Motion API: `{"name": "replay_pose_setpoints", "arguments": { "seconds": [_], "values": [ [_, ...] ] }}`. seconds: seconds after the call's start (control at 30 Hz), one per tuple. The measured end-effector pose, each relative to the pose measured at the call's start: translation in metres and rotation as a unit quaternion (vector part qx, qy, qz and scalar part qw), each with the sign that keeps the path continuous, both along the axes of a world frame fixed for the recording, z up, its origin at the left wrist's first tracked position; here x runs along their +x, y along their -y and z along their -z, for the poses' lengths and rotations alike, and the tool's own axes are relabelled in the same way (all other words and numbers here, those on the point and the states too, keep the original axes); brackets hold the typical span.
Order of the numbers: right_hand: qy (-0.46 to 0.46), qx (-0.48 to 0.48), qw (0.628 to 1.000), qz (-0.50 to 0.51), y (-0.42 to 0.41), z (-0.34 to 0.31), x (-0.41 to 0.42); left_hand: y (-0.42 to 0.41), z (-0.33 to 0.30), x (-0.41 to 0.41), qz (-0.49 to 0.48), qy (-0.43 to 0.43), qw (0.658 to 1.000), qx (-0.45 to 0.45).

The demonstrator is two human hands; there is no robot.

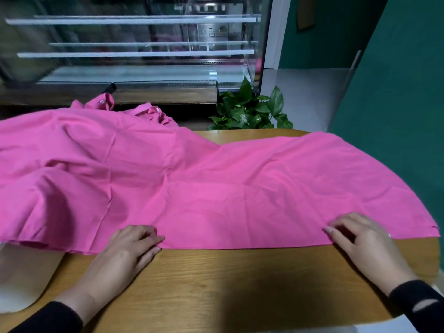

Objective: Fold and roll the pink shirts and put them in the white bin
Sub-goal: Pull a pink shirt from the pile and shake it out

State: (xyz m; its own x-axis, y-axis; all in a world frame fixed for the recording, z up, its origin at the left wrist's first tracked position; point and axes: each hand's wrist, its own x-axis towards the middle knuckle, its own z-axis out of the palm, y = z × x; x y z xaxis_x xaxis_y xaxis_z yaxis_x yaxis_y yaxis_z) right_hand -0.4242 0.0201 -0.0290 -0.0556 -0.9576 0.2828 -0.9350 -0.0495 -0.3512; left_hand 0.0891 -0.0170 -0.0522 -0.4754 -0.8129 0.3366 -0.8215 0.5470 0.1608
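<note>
Head view: we're still at the fold step, left hand (127,248) and right hand (360,239) pinching the pink shirt (192,179) hem near the wooden table (216,284) front edge, so next we'd lift it over.

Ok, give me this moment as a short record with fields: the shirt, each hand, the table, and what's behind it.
shirt: pink shirt spread flat over the wooden table, collar end at far left
left hand: fingers curled on the shirt's near hem
right hand: fingers curled on the near hem, towards the right
behind: potted plant, glass display case
white bin: not identifiable
</note>
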Motion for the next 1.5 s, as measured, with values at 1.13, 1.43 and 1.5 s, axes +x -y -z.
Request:
{"name": "replay_pose_setpoints", "arguments": {
  "seconds": [1.13, 1.43, 1.5],
  "values": [
    [-0.047, 0.176, 0.983, -0.009, 0.195, 0.004, 0.055, 0.199, -0.030, -0.134, -0.135, 0.045, 0.984, 0.106],
    [-0.009, 0.105, 0.990, -0.092, 0.241, 0.000, 0.092, 0.216, -0.012, -0.167, -0.098, 0.109, 0.975, 0.168],
    [-0.074, 0.154, 0.983, -0.061, 0.244, 0.008, 0.082, 0.219, -0.011, -0.167, -0.097, 0.116, 0.972, 0.180]
  ]
}}
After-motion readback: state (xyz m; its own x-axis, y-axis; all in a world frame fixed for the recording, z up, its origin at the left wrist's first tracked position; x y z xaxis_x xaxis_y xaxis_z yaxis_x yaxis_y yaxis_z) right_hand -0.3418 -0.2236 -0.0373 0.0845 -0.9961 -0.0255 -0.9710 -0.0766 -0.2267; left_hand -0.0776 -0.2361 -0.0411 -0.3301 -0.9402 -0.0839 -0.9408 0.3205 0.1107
